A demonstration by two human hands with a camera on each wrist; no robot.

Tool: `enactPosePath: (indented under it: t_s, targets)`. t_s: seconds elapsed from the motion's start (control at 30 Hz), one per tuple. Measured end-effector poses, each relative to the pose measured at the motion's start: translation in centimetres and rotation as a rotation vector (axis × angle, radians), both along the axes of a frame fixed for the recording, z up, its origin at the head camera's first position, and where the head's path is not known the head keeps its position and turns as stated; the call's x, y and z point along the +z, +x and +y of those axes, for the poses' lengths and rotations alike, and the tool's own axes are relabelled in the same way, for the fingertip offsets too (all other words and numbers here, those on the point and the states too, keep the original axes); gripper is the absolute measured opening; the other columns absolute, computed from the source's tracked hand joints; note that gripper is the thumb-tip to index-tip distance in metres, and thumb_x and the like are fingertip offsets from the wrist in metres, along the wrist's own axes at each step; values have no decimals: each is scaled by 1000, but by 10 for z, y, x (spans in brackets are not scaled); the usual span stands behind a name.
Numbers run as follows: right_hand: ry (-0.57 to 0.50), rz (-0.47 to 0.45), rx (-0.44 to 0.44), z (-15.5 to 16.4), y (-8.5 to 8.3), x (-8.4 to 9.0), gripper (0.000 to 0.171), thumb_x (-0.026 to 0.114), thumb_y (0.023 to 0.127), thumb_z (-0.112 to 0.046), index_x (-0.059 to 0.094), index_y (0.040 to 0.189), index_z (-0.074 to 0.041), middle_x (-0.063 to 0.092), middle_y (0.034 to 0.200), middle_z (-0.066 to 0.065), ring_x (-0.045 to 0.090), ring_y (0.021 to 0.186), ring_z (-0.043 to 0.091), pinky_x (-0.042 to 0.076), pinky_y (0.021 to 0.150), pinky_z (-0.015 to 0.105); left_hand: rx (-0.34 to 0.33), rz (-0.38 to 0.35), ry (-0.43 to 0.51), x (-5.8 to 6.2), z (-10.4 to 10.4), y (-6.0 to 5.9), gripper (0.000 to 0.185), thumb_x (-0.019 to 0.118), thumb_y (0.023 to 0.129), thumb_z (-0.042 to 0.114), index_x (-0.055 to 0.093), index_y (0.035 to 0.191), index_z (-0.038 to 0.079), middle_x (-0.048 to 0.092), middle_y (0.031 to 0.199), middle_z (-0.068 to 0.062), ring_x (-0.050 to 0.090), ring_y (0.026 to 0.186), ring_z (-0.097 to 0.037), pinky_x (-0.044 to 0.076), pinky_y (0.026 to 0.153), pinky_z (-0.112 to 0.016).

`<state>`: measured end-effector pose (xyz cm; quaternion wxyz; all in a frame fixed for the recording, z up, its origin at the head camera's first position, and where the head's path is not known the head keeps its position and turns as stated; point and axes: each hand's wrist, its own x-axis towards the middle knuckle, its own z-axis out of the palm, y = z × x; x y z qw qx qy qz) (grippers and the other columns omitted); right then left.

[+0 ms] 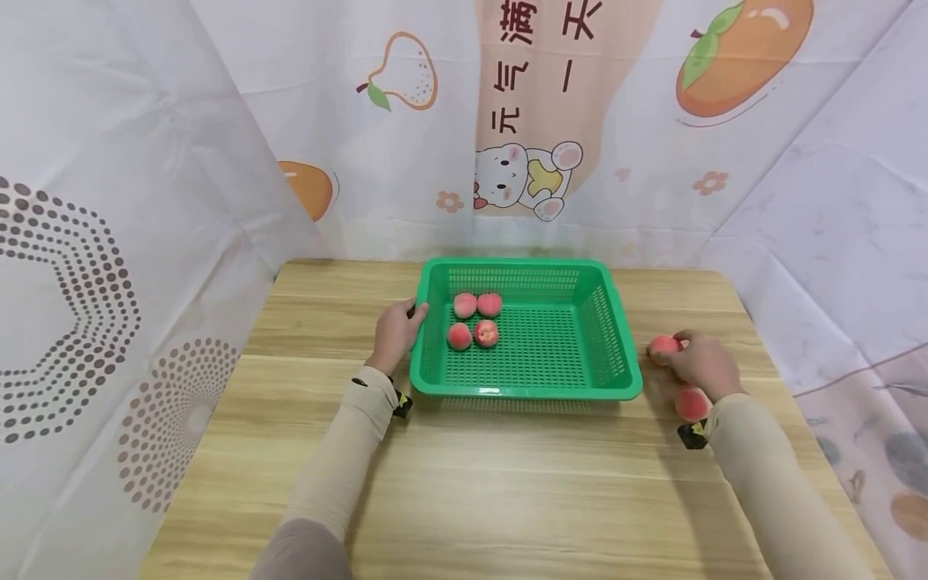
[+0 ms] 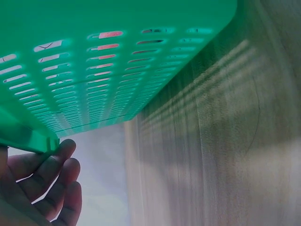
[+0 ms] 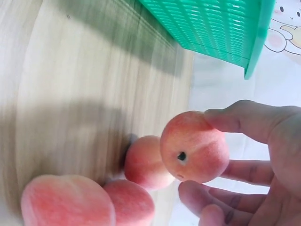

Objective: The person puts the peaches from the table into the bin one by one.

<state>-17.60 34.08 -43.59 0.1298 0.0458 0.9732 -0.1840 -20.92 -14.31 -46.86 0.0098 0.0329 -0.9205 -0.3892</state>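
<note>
A green plastic basket (image 1: 522, 391) with slotted walls stands on the table, with several peaches (image 1: 486, 333) inside at its left end. My left hand (image 1: 395, 332) grips the basket's left rim, thumb on top and fingers (image 2: 59, 174) beneath the edge. To the right of the basket, my right hand (image 1: 705, 364) pinches a peach (image 3: 195, 147) between thumb and fingers. Behind and below the held one, more peaches (image 3: 68, 202) lie on the table in the right wrist view. In the head view one of these peaches (image 1: 692, 403) shows beside the right wrist.
The wooden table (image 1: 507, 491) ends at the back against a printed white curtain (image 1: 406, 161). More patterned cloth (image 1: 109, 322) hangs along the left side and the right side.
</note>
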Motion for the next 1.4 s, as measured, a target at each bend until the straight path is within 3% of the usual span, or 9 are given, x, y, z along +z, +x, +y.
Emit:
enactPosePath:
  t_s: [0.2,0.67,1.03,1.27,1.4]
  targets:
    - [-33,6,-18,2,-4,8,76,59,90,-53,48,132,10,63,113,30,57,97,44,48,76,52,5,6,19,-1,1,0,46,48,102,37,61,132,4,70,110,-15,63,89,-26,52,79,-40]
    - [-47,97,7,-6,-12,23,72,60,91,-50,50,131,9,57,120,35,55,102,47,46,81,56,6,-2,12,0,1,0,45,49,102,36,61,132,4,69,114,-16,64,94,-27,52,83,-43]
    - [-79,117,-7,-13,-16,35,73,56,92,-52,48,133,8,52,128,35,51,107,49,43,87,60,-2,-6,9,1,1,-1,46,49,102,36,60,133,4,68,119,-16,64,98,-28,52,85,-43]
    - [-10,191,31,-9,-22,44,63,57,92,-47,54,127,5,63,109,28,57,95,43,46,75,52,2,-16,27,1,2,-1,47,50,102,36,59,134,3,67,123,-17,65,103,-29,52,89,-44]
    - [-9,195,38,-13,-26,49,64,57,91,-48,54,128,4,64,109,28,58,96,43,46,76,53,9,-17,27,1,1,0,47,50,102,37,58,134,3,67,124,-17,65,104,-29,52,89,-44]
